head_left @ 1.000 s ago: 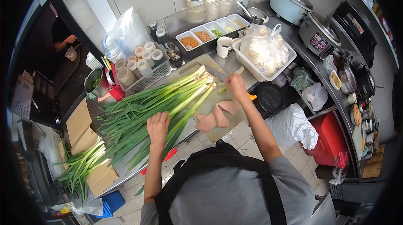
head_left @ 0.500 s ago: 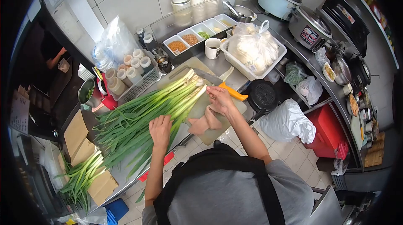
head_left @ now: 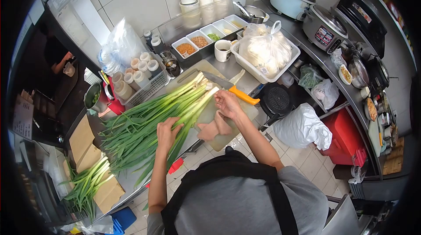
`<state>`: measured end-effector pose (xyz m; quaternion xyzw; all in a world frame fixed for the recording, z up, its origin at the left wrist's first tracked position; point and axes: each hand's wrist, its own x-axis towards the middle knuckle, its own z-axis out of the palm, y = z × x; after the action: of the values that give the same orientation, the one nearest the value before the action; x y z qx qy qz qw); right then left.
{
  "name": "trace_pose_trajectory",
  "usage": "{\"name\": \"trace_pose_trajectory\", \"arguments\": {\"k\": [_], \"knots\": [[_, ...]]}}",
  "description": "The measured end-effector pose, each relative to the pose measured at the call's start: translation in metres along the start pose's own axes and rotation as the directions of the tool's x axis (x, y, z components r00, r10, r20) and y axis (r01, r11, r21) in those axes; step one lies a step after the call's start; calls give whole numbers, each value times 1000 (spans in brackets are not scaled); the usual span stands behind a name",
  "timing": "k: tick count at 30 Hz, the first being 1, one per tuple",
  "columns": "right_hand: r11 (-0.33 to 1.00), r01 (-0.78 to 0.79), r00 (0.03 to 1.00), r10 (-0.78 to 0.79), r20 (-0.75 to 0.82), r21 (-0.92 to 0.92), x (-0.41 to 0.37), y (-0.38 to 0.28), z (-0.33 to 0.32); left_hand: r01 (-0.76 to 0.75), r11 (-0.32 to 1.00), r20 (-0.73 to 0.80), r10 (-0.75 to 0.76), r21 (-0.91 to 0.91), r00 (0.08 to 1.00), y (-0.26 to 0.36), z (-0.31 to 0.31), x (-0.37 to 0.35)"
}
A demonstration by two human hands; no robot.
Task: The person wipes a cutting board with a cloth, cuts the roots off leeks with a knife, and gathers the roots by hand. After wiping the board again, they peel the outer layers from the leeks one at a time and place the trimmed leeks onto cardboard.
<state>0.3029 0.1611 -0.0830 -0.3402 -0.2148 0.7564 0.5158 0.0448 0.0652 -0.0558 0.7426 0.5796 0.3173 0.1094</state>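
A steel counter (head_left: 228, 67) stretches out here. Across it sprawls a thick spread of green onions (head_left: 144, 123), leaves on the metal, pale ends reaching onto a cutting board (head_left: 249, 112) that lies flat on the steel. Beyond the board I see a mug (head_left: 220, 54) standing between a white basket (head_left: 253, 68) and a rack of condiment tubs (head_left: 202, 51). A grey crate (head_left: 147, 89) stands behind the leaves; brown cardboard (head_left: 81, 140) lies toward the left end.

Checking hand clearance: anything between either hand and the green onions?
Nothing visible. The left hand is on the green onions, the right hand at their white ends. The orange-handled knife lies just beyond the right hand, not between.
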Motion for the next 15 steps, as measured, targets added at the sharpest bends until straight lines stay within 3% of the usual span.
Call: {"name": "trace_pose_trajectory", "arguments": {"k": [5,9,15], "knots": [[996,19,998,-25,-60,-85,-10,-6,14,-37,992,22,35,120,999,3,-7,4],[991,28,1000,-27,9,-128,-6,-6,4,-57,984,86,43,170,995,17,-10,1],[968,8,999,3,44,-252,-15,-20,-1,-148,929,11,153,340,988,12,-3,-3]]}}
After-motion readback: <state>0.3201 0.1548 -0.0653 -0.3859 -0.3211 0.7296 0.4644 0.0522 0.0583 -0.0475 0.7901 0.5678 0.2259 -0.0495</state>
